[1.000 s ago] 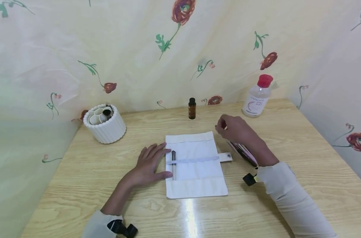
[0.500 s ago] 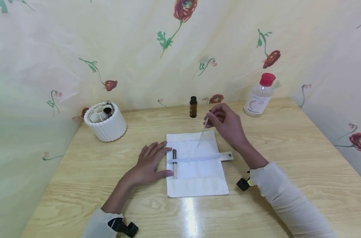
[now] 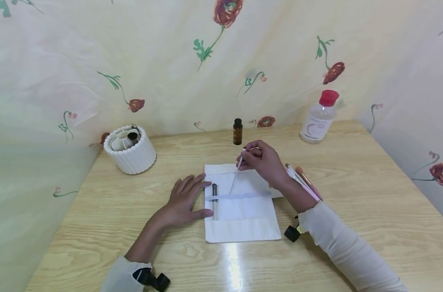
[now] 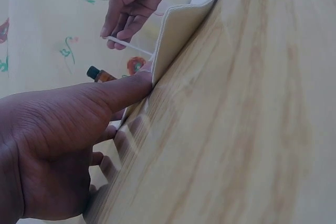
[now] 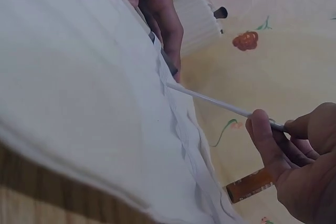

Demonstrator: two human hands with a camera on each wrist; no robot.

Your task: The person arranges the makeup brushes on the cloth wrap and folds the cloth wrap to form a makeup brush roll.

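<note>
While the right hand (image 3: 261, 163) pinches the slim brush (image 3: 236, 177) near its dark upper end, we see its pale handle slanting down over the cloth pouch (image 3: 243, 230) at the centre of the frame. The lower end of the handle reaches the elastic band (image 3: 248, 196), though we cannot tell whether it is under it. The left hand (image 3: 186, 200) lies with fingers spread, touching the pouch's left edge.

We judge the slim brush very light and fairly stiff, its handle smooth enough to twist or slip if we hold it loosely. We would take it just below the dark end, as here, leaving the lower length free, and avoid squeezing the bristles, which are likely soft. The pouch looks limp, apt to slide or ruck up, so steady pressure at its edge makes sense; the band probably stretches with little force. Left of centre, the thicker brush (image 3: 215, 202) lies under that band, and right of centre the loose brushes (image 3: 304, 182) lie partly behind the right forearm.
</note>
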